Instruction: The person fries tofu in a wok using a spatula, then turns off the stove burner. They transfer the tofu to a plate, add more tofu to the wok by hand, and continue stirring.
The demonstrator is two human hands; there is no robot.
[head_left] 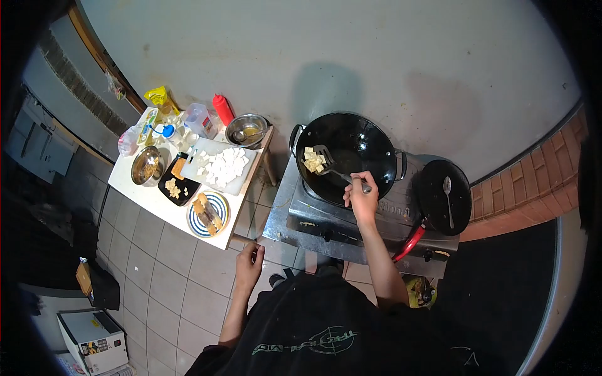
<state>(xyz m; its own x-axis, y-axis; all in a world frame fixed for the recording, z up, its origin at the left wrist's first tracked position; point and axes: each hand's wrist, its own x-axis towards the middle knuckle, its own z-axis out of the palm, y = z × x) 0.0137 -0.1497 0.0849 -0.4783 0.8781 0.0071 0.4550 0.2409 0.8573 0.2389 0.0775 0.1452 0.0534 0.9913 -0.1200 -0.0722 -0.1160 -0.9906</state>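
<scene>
My right hand (362, 195) is closed around the handle of a slotted spatula (339, 177) above a black wok (371, 135). The spatula's head lies at a small heap of pale yellow tofu cubes (311, 160) on the wok's left side. A dark, shiny surface shows in the bottom of the wok, which stands on a metal gas stove (313, 220). My left hand (249, 260) hangs low with its fingers curled in and nothing showing in them, between the stove and the table's near corner.
A black pan (433, 197) with a spoon (448, 203) sits right of the wok. On the table (150, 207) are a cutting board (243, 182) with white cubes, a black tray (185, 193), a striped plate (222, 210), metal bowls (139, 170) and a red bottle (222, 109).
</scene>
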